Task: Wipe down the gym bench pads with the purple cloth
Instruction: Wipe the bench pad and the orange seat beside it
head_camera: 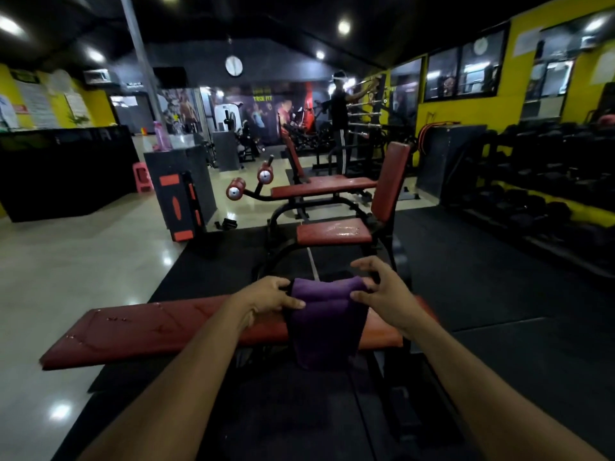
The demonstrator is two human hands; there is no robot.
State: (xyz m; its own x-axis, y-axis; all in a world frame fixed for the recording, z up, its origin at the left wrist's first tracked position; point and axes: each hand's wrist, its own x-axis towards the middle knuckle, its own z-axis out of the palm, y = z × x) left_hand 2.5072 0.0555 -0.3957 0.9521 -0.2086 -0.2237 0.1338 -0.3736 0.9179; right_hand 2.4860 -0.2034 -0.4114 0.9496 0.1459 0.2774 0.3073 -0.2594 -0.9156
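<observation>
While both hands held the purple cloth (324, 319) up by its top edge, the rest of it hung down over the near edge of the long red bench pad (159, 331), most likely to open it out flat for wiping. The left hand (271, 296) pinched the left corner, and the right hand (382, 292) pinched the right corner with some fingers spread loose. Water drops sat near the pad's left end, so that part probably needed wiping.

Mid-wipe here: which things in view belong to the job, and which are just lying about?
For the job: purple cloth, held by left hand and right hand; nearest bench pad; seat pad; backrest pad.

Just lying about: pink bottle, wall clock, pink stool, dumbbell rack.
</observation>
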